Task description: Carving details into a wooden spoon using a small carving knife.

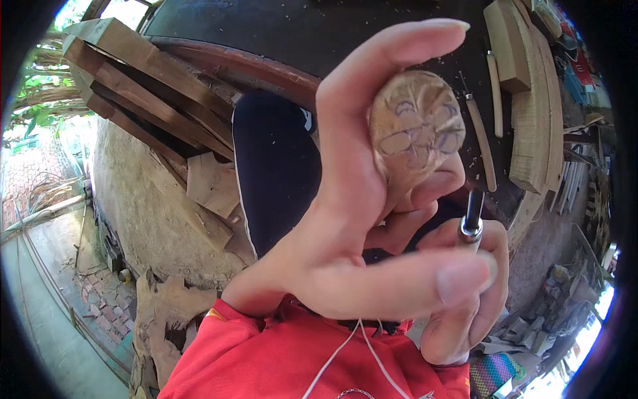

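Close up in the middle of the head view, my left hand (342,213) is closed around a small carved wooden piece (417,126). Its rounded top faces up and bears cut grooves and pen-drawn curved outlines. The index finger curls over beside the piece, while the thumb stretches out toward my other hand. At the lower right, my right hand (490,302) grips a carving tool (471,229) with a shiny metal collar and a dark, narrow blade that points up. The blade stands apart from the wooden piece, to its lower right. My left thumb partly hides the tool's handle.
Across the dark worktop (279,26) lie wood chips, a wooden-handled carving tool (482,143) and a pale wooden stick (494,93). Wood blocks (508,50) line its right side. Thick beams (146,100) stack at the left, with a wood scrap (212,183) below.
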{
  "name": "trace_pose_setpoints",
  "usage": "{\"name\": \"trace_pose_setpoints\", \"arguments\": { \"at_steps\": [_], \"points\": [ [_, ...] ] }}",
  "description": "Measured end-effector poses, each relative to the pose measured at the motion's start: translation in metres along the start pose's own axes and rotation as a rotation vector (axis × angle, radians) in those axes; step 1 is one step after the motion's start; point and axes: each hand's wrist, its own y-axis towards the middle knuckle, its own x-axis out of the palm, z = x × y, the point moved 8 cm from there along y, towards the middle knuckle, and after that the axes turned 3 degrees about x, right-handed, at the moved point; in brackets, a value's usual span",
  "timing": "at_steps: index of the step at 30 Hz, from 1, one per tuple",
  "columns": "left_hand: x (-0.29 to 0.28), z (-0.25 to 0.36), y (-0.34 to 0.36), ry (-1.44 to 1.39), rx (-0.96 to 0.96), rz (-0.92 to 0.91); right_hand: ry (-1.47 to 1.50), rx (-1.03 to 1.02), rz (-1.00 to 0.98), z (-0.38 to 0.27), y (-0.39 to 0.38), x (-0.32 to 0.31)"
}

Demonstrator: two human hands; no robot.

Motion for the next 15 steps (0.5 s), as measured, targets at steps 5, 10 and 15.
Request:
{"name": "trace_pose_setpoints", "arguments": {
  "at_steps": [5, 10, 15],
  "points": [
    [-0.003, -0.005, -0.004, 0.186, -0.039, 0.061, 0.021, 0.1, -0.112, 0.007, 0.012, 0.004],
    [-0.013, -0.006, -0.004, 0.549, -0.074, 0.135, -0.059, 0.104, -0.018, 0.017, 0.012, -0.003],
    [-0.022, 0.001, 0.003, 1.128, 0.067, 0.115, -0.101, 0.196, 0.246, 0.038, 0.009, -0.031]
  ]
}}
